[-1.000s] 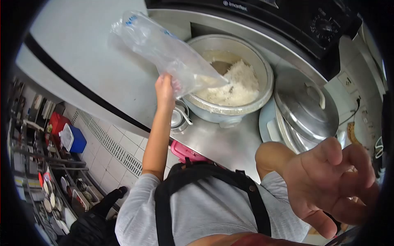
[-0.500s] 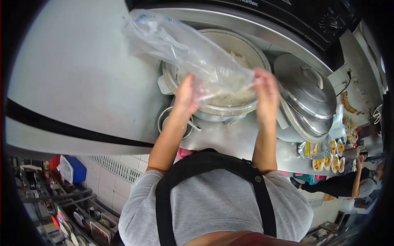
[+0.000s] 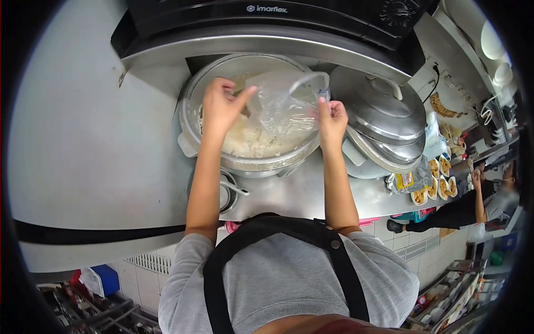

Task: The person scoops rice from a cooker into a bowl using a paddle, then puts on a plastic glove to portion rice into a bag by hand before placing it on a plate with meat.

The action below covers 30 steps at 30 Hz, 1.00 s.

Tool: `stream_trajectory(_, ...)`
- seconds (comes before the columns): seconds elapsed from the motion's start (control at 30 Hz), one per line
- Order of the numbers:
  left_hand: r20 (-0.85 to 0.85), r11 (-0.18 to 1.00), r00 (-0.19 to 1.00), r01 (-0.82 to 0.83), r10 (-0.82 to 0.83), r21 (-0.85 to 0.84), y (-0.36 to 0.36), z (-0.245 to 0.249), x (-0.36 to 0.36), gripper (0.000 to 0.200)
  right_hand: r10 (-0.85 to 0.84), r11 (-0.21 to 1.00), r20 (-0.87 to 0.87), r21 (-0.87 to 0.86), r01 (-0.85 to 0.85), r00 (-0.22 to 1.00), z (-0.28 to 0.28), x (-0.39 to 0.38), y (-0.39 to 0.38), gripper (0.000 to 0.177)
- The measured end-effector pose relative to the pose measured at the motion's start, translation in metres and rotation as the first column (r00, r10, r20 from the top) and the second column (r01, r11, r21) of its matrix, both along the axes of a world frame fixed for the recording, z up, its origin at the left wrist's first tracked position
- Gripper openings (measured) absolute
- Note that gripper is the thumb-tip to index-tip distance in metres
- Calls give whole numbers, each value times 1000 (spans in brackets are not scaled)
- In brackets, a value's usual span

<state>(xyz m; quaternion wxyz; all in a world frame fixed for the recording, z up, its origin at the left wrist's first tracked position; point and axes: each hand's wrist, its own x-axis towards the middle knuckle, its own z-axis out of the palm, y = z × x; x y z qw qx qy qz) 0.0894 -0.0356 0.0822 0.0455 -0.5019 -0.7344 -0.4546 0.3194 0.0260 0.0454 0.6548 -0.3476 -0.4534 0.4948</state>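
A clear plastic bag hangs over a large metal pot with white rice inside. My right hand pinches the bag's edge near its handle loop, above the pot's right rim. Over the left part of the pot is my left hand, slightly blurred, its thumb and fingers apart at the bag's left side; nothing shows between them. Below the pot's left side sits a small metal container with a light-handled utensil.
A lidded metal pot stands at the right, below a black oven. Farther right are several white trays of food and a yellow-labelled packet. A co-worker stands at far right. A grey surface fills the left.
The bag has swung down from the upper left and now hangs over the pot's right half. My left hand has moved up and left and opened. The view has shifted.
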Motion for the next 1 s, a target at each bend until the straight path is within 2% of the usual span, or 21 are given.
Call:
stream_trajectory(0.07,569,849,673,520,-473,92,-14,15,38,63,17,992,13,121,-19,1000,-8,-18,6,20)
stream_trajectory(0.1,572,851,672,517,-470,92,-7,9,49,63,43,971,30,233,-49,999,-12,-25,9,20)
stream_trajectory(0.17,71,925,966,215,-249,312,17,-20,60,39,153,957,165,220,-188,974,-12,-23,11,19)
stream_trajectory(0.23,125,936,962,197,-242,291,41,-41,10,28,123,975,140,169,-146,983,3,-10,14,19)
stream_trajectory(0.27,177,941,954,188,-243,280,45,-44,-8,19,-127,989,263,107,102,957,-3,8,26,23)
stream_trajectory(0.33,310,939,914,167,-261,300,39,-37,-1,16,-223,971,300,-21,240,928,7,27,25,44)
stream_trajectory(0.37,439,936,851,155,-289,315,36,-32,7,14,-376,927,406,169,336,833,8,32,16,44)
stream_trajectory(0.43,442,912,829,181,-343,368,25,-20,34,13,-354,869,128,412,275,926,40,18,-35,39)
stream_trajectory(0.47,435,891,810,217,-392,399,19,-15,50,16,-340,873,135,413,259,931,41,16,-44,39)
stream_trajectory(0.5,402,852,797,252,-451,458,19,-16,64,17,-178,866,418,496,-59,891,42,14,-50,32)
stream_trajectory(0.53,364,809,781,287,-508,513,18,-17,77,18,-52,795,675,474,-379,736,41,13,-54,27)
stream_trajectory(0.57,284,795,804,337,-522,505,8,-9,90,17,-41,792,679,469,-390,733,33,10,-49,27)
stream_trajectory(0.63,193,772,796,447,-574,453,-14,-5,113,16,-291,924,955,297,-242,59,2,7,-25,22)
stream_trajectory(0.67,188,758,768,504,-613,414,-22,-8,122,15,-471,869,854,408,-280,-221,-11,16,-22,30)
stream_trajectory(0.7,189,762,772,497,-607,416,-29,-11,128,15,-475,866,853,408,-288,-219,-12,22,-16,30)
stream_trajectory(0.77,-71,775,843,521,-534,358,-39,-18,137,20,-143,905,985,169,-389,94,-11,26,-1,35)
stream_trajectory(0.8,-49,761,843,506,-535,406,-41,-20,142,23,-67,961,957,138,-241,283,-23,16,0,35)
stream_trajectory(0.83,-46,763,846,501,-531,407,-43,-22,145,23,-65,960,958,137,-246,280,-30,11,3,35)
stream_trajectory(0.9,-86,717,821,540,-565,441,-48,-18,149,22,203,940,575,113,-322,792,-19,-8,-1,34)
stream_trajectory(0.93,-146,712,800,588,-582,384,-51,-20,149,22,607,753,-4,-318,-576,795,-3,-5,-3,28)
stream_trajectory(1.0,-184,694,795,597,-577,403,-52,-24,149,21,624,721,-37,-358,-593,780,19,-14,-19,24)
